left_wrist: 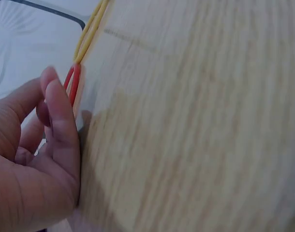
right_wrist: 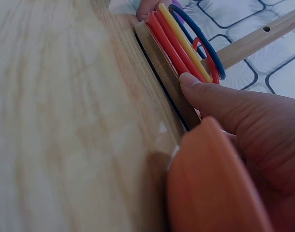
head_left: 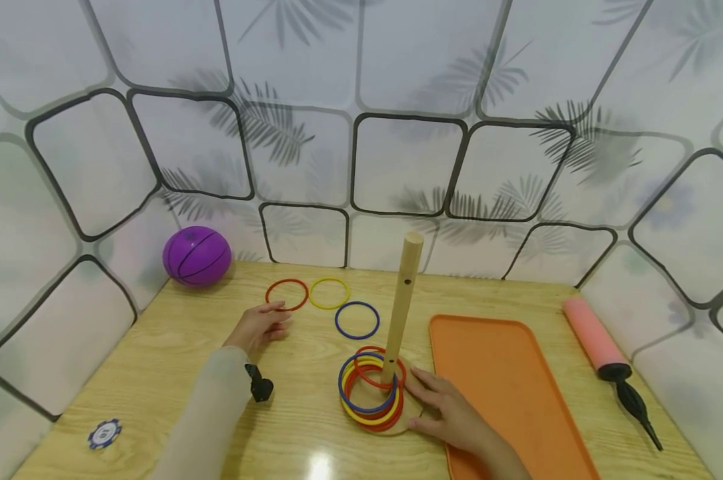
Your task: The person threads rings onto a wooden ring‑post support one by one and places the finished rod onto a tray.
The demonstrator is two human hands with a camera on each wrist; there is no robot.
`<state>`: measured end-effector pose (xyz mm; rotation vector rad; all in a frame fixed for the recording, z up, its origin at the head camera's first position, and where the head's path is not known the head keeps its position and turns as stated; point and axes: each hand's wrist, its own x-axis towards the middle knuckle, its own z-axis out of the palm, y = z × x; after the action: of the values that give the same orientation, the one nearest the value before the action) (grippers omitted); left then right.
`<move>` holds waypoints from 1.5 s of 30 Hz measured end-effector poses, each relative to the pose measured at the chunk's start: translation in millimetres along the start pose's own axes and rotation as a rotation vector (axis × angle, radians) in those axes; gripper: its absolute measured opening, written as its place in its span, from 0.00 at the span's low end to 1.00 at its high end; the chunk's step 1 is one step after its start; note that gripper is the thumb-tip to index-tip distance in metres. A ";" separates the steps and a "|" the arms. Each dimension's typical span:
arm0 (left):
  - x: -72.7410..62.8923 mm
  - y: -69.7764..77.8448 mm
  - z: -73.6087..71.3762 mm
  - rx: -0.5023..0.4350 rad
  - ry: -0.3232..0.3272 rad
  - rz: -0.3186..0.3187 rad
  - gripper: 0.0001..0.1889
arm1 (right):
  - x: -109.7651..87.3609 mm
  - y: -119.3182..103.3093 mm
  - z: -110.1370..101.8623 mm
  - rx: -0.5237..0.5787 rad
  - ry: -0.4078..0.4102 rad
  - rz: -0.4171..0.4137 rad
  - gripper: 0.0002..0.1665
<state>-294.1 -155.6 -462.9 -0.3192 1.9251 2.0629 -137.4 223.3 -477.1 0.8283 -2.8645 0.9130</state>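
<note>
In the head view my left hand (head_left: 262,327), fingers loosely bent, reaches the near edge of a red ring (head_left: 286,280) lying on the table. The left wrist view shows its fingertips beside that red ring (left_wrist: 76,83); a firm pinch is not visible. A yellow ring (head_left: 329,279) and a blue ring (head_left: 357,338) lie just right of it. The wooden peg stand (head_left: 405,293) stands upright, several red, yellow and blue rings (head_left: 370,421) stacked round its foot; the top red one tilts. My right hand (head_left: 451,410) holds the stand's round base at its right side, thumb at the edge.
An orange tray (head_left: 487,360) lies right of the stand, partly under my right forearm. Beyond it is a pink hand pump (head_left: 595,337) with a black nozzle. A purple ball (head_left: 197,257) sits in the back left corner, and a poker chip (head_left: 105,434) lies front left.
</note>
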 end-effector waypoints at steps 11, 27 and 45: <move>2.9 3.5 4.6 0.045 0.105 -0.042 0.26 | 1.5 2.9 0.0 -0.002 -0.009 0.002 0.38; -19.2 0.2 -6.2 0.165 0.102 -0.025 0.16 | 1.5 -1.4 3.5 -0.048 0.025 -0.056 0.37; -19.4 -3.6 -4.9 0.408 0.118 0.065 0.05 | 1.8 -1.3 -0.3 -0.018 0.012 -0.043 0.36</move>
<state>-275.0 -161.6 -459.6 -0.2893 2.3926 1.6614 -138.4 221.7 -475.9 0.8763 -2.8281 0.8836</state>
